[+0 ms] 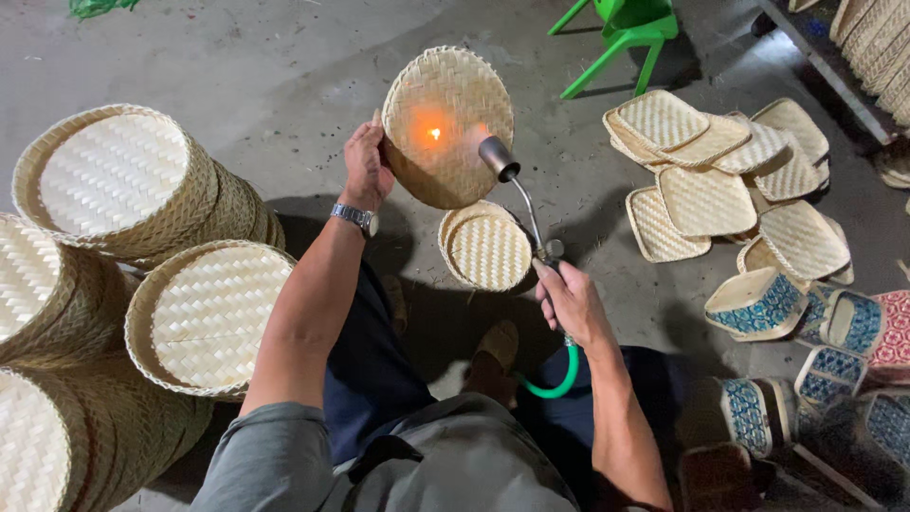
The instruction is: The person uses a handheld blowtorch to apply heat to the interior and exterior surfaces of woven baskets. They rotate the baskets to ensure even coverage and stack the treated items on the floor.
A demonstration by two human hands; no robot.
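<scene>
Two hands are working at once here: the left hand (365, 163) is gripping the rim of a round woven bamboo tray (445, 123), fingers curled behind the edge and thumb across the front, tilting it up above the concrete floor (265, 66), while the right hand (572, 301) is wrapping closed around the handle of a gas torch (517, 194) with a bent metal neck. An orange glow is burning on the tray's weave just left of the torch nozzle, which is sitting close to the surface. A green hose (559, 379) is curling down from under the right hand. Just below the raised tray, a second round tray (485, 248) is lying on the floor. Stacks of round woven baskets (142, 190) are piling up to the left, rectangular woven trays (706, 180) are spreading out to the right, and a green plastic chair (626, 28) is standing beyond
</scene>
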